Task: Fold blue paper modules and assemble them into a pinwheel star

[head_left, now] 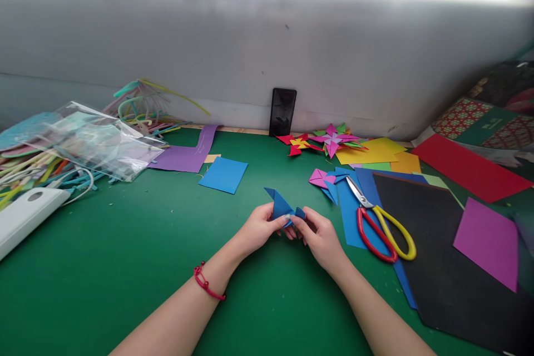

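A folded piece of blue paper (281, 204) is held up between both hands, just above the green table. My left hand (262, 228) pinches its left part, where a pointed flap sticks up. My right hand (319, 233) grips the right end, with thumb and fingers closed on a small folded corner. The fingers of both hands nearly meet and cover the paper's lower part. Beyond them to the left lies a flat blue paper square (224, 174). A pink and blue folded paper piece (323, 179) lies beyond my right hand.
Scissors (367, 206) with red and yellow handles lie at right on blue and black sheets (438, 256). Folded paper stars (331, 139) and a phone (283, 112) are at the back. Clear plastic bags (100, 142), pipe cleaners (142, 117) and a white device (31, 214) occupy the left.
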Demonstrator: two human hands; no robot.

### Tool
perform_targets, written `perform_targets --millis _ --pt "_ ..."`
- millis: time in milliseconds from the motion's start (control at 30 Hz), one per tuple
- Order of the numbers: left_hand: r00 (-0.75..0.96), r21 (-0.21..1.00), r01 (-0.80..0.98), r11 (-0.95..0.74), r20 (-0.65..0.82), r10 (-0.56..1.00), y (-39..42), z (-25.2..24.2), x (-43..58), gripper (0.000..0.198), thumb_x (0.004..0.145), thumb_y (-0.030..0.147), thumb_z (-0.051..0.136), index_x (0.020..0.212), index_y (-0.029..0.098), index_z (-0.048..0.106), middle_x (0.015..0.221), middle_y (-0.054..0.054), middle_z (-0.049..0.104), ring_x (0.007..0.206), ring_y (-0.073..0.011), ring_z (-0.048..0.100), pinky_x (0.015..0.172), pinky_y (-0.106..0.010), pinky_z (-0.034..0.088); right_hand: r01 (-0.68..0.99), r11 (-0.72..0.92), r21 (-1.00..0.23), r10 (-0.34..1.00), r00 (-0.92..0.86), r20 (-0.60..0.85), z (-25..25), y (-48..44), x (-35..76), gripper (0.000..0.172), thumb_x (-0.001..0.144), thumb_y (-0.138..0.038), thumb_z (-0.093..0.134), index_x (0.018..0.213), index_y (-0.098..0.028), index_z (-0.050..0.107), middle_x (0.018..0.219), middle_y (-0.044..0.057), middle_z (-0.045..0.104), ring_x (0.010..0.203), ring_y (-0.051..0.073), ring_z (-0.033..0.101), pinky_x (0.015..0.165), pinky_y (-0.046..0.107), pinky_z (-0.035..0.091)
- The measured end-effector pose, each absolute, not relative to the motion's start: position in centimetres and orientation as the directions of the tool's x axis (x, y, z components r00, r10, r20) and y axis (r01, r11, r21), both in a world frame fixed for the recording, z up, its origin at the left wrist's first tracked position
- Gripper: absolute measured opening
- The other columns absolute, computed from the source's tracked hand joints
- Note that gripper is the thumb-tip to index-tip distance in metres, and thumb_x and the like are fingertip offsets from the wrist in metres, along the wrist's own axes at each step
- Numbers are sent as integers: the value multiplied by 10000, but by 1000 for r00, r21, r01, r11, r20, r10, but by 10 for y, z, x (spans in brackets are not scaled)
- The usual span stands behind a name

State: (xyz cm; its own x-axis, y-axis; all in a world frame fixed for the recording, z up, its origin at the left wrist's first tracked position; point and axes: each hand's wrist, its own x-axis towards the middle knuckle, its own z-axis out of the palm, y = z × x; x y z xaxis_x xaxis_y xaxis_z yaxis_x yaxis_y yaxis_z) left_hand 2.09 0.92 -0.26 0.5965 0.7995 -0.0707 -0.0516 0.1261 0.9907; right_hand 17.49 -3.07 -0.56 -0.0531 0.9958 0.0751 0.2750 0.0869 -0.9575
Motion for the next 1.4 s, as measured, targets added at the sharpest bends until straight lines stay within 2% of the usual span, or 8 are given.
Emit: perform_targets --millis 433,600,800,1033,1167,1267,1333,1400 --pt "626 991 -58 123 -60 778 7 -1 22 258 795 360 513 828 107 552 671 -69 654 624 -161 608 577 -247 399 334 150 -931 988 -93 126 -7 -29 175 366 883 -367 388 570 -193 463 546 -16 440 513 120 417 512 234 339" --pt "633 993 -48 109 -54 772 4 0 24 299 841 380 424 862 112 554 720 -77 656 666 -158 605 592 -247 405 299 122 -947 992 -76 104 -6 -29 175 364 883 -363 386 566 -195 440 515 -28 437 488 114 419 498 230 334" --pt "647 993 -39 110 -59 760 3 0 26 286 783 375 525 882 109 559 768 -74 642 709 -168 600 647 -275 450 258 119 -959 993 -47 111 -7 -29 175 395 865 -388 413 522 -193 398 465 -40 414 457 105 409 485 227 333" --pt "657 992 -35 118 -66 751 4 1 25 345 849 414 390 850 110 554 747 -89 661 660 -156 615 593 -243 420 274 91 -957 996 -14 91 -12 -29 177 391 858 -399 428 528 -189 415 465 -44 411 449 99 406 468 225 336" --pt "628 988 -46 147 -86 774 6 -1 25 332 844 427 392 823 121 517 692 -83 668 606 -162 623 559 -243 398 191 64 -979 998 -9 64 -11 -28 177 333 825 -412 481 580 -188 449 502 -46 434 438 94 429 437 220 360" --pt "609 983 -67 168 -93 788 7 -2 24 313 844 418 396 830 124 501 657 -73 665 584 -160 623 537 -236 381 72 51 -996 998 28 54 -9 -26 177 208 762 -396 574 763 -197 511 617 -30 497 478 103 471 394 208 380" --pt "605 981 -83 173 -88 791 8 -3 24 297 848 406 395 821 128 496 632 -63 661 570 -155 619 528 -230 374 24 60 -998 998 36 61 -7 -25 177 244 719 -369 629 869 -206 525 726 -3 530 543 117 500 375 200 391" --pt "604 981 -87 171 -84 792 9 -2 23 289 846 400 403 801 130 496 619 -58 658 565 -151 616 532 -228 376 22 79 -997 997 20 79 -6 -25 176 231 700 -338 653 855 -204 546 781 14 530 599 128 513 378 195 401"
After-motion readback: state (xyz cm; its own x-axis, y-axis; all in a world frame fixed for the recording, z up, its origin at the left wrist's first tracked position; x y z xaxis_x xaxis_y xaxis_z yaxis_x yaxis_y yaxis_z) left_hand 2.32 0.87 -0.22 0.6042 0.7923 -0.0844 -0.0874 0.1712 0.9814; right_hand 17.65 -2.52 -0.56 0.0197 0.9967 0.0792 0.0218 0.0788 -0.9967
